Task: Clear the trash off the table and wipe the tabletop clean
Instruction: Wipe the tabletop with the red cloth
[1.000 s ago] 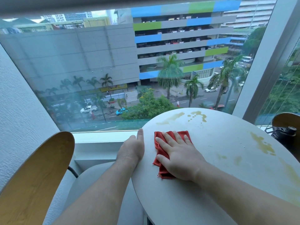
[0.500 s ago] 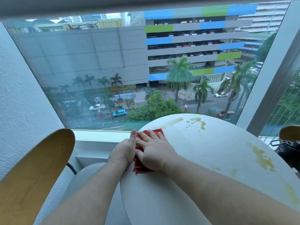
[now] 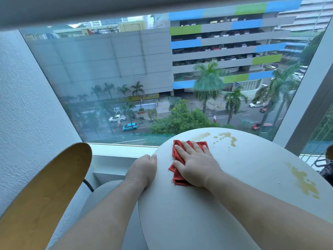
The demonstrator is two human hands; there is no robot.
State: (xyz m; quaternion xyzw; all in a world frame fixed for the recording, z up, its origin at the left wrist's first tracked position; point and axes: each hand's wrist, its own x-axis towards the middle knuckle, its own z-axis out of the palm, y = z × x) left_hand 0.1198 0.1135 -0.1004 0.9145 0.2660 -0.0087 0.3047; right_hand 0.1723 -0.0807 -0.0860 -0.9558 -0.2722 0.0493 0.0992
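A round white counter stands against a high window overlooking a street. The right hand lies flat on a folded red cloth at the counter's far left, its grip slack, straight fingers pressing the cloth down. The left hand has its grip round the counter's left rim, thumb on top. Yellowish spills lie just beyond the cloth, with more near the right edge. A wooden chair back stands to the left.

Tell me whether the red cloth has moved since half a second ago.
Yes. The red cloth slid right, off the table's left rim, toward the yellow stains at the far edge.
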